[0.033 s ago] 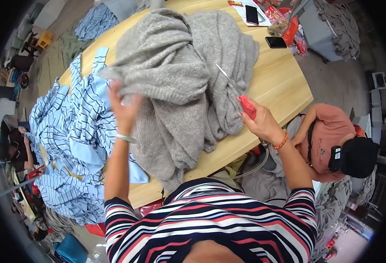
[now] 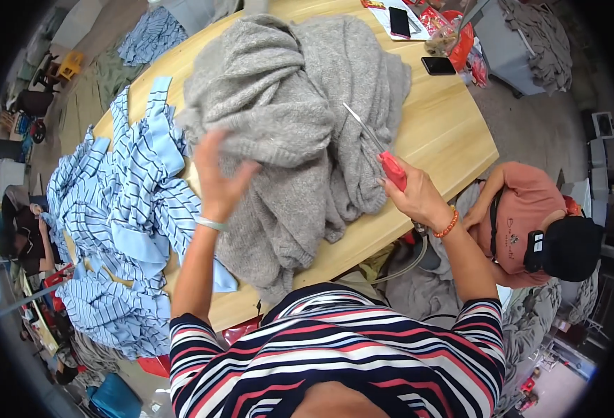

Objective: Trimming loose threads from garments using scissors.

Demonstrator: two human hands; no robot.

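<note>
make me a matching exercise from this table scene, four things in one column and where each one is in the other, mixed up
Things:
1. scissors
2. grey knit
3. striped cloth
4. black phone

Places:
A. heaped in the middle of the table
B. on the far right part of the table, past the knit
C. in the right hand
D. spread over the table's left end

Pairs: 1-C, 2-A, 3-D, 4-B
</note>
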